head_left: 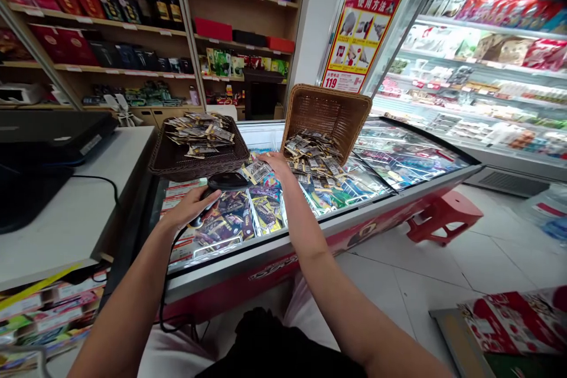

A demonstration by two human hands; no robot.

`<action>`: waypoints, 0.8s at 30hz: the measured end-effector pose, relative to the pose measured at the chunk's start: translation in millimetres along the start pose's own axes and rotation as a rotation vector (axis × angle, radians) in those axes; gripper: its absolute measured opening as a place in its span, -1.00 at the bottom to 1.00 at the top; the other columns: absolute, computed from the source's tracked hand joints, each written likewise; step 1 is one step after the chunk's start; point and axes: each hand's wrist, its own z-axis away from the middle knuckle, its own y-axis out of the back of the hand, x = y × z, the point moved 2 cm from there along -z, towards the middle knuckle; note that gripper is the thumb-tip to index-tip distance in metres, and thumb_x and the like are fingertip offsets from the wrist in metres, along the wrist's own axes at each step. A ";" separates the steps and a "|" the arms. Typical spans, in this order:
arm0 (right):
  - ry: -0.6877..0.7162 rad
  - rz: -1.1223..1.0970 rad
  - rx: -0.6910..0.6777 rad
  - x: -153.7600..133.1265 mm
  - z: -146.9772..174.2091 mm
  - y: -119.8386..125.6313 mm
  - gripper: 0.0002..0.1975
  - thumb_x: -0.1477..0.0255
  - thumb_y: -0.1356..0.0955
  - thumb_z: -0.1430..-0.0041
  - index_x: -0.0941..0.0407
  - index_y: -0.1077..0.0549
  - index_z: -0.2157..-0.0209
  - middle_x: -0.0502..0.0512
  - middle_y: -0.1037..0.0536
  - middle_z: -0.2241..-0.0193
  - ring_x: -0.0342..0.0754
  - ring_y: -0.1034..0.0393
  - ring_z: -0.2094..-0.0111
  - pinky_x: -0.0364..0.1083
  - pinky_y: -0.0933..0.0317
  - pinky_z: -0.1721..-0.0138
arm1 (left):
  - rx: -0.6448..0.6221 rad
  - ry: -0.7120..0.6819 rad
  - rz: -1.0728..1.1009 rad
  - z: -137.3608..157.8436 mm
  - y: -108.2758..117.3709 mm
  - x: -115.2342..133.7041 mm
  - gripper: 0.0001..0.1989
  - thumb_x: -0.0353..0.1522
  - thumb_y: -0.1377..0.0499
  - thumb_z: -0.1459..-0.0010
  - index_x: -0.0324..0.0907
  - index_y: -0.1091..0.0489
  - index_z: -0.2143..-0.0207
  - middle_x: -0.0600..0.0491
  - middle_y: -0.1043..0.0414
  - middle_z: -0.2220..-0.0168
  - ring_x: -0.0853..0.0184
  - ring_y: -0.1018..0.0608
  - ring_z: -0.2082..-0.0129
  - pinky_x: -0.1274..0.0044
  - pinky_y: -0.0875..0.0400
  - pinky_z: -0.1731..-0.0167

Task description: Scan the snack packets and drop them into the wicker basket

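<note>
Freezer-top baskets (pixel 330 107) hold packets (pixel 201 132); left fingers (pixel 213 196) wrap a scanner (pixel 228 180), right fingers (pixel 265 157) seemingly pinch one packet (pixel 256 172).

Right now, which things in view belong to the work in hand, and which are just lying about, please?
In the work:
scanner, in the left hand
small packet, at the right hand
dark basket, holding packets
lighter basket, tilted, also with packets
freezer, under both baskets

Apparently just there:
red stool on the floor
red poster
shelf bottles

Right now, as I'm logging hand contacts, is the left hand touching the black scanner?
Touching. The head view shows the left hand wrapped around the black scanner, whose wide end sticks out past the fingers.
</note>
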 end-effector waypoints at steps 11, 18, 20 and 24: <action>-0.024 0.013 0.024 6.5 -5.1 -3.0 -0.56 0.11 -0.63 0.28 0.13 -0.53 0.51 -0.01 -0.53 0.55 -0.09 -0.41 0.46 -0.13 -0.24 0.39 | 0.047 -0.007 0.035 3.0 0.3 3.4 -0.48 0.11 -0.20 -0.23 -0.15 -0.36 0.47 0.11 -0.35 0.64 0.42 -0.35 0.67 0.59 -0.21 0.64; -0.063 -0.019 0.006 5.8 -3.8 -3.4 -0.64 0.22 -0.63 0.22 0.14 -0.54 0.50 0.00 -0.53 0.55 -0.10 -0.40 0.48 -0.13 -0.24 0.40 | 0.037 -0.028 0.021 2.4 -0.1 4.8 -0.47 0.10 -0.18 -0.25 -0.15 -0.34 0.50 0.10 -0.35 0.64 0.42 -0.35 0.67 0.60 -0.21 0.63; -0.073 -0.006 0.018 4.6 -2.0 -3.2 -0.65 0.24 -0.63 0.20 0.14 -0.53 0.50 -0.01 -0.52 0.56 -0.10 -0.39 0.48 -0.13 -0.24 0.39 | 0.036 -0.036 0.013 2.7 -0.5 5.8 -0.48 0.09 -0.18 -0.25 -0.15 -0.35 0.50 0.10 -0.35 0.65 0.41 -0.35 0.67 0.59 -0.23 0.62; -0.068 -0.002 0.036 2.1 0.7 -7.3 -0.68 0.23 -0.60 0.14 0.13 -0.52 0.51 -0.04 -0.50 0.58 -0.09 -0.41 0.46 -0.12 -0.26 0.37 | 0.077 -0.019 0.027 2.5 -1.4 8.4 -0.47 0.10 -0.21 -0.21 -0.14 -0.34 0.53 0.10 -0.34 0.66 0.40 -0.34 0.68 0.58 -0.20 0.65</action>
